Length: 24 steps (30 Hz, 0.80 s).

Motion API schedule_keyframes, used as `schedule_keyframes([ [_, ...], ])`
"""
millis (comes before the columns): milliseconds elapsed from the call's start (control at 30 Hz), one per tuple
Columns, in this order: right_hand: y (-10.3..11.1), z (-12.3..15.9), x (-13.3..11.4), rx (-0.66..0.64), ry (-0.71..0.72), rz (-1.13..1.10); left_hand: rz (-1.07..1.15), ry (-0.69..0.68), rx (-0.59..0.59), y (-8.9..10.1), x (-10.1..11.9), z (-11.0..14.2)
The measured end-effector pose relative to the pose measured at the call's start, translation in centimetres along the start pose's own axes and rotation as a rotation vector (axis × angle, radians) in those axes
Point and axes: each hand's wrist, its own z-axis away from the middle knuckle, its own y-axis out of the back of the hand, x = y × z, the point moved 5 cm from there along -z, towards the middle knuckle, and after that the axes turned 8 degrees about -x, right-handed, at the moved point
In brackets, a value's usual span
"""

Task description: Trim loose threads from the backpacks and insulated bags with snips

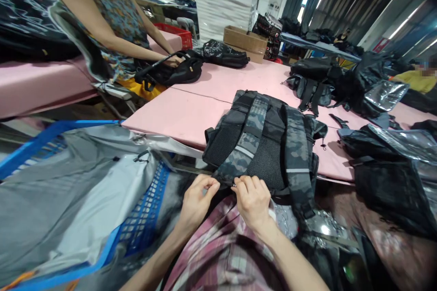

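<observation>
A dark grey camouflage backpack (269,141) lies on the pink-covered table, its mesh back panel and two shoulder straps facing up. The left-hand strap (235,150) has a pale reflective band and runs down to the bottom edge near my hands. My left hand (198,198) is closed in a pinch just beside that strap's lower end. My right hand (252,200) is pinched at the bag's bottom edge, where a small shiny bit shows at the fingertips. What either hand's fingertips hold is too small to make out.
At left stands a blue plastic crate (143,209) lined with grey sheeting. Across the pink table (191,109), a co-worker's hands (175,60) handle a black bag (184,70). A cardboard box (246,43) sits at the back. Dark bags and pieces (389,145) are piled at right.
</observation>
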Motion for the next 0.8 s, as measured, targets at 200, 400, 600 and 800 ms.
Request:
schedule_keyframes([
  [200, 0.4, 0.2, 0.3, -0.019, -0.066, -0.047, -0.204, -0.162, -0.035, 1.2, -0.4, 0.4],
  [400, 6.0, 7.3, 8.2, 0.26, -0.525, -0.664, -0.601, -0.807, -0.366, -1.5, 2.0, 2.1],
  [600, 5.3, 18.9, 17.9, 0.579, -1.171, -1.001, -0.46, -0.938, -0.42, -14.3, 8.9, 3.2],
  [800, 3.7, 20.8, 19.0, 0.484, -1.109, -1.034, -0.811, -1.261, -0.54, -22.5, 12.0, 3.2],
])
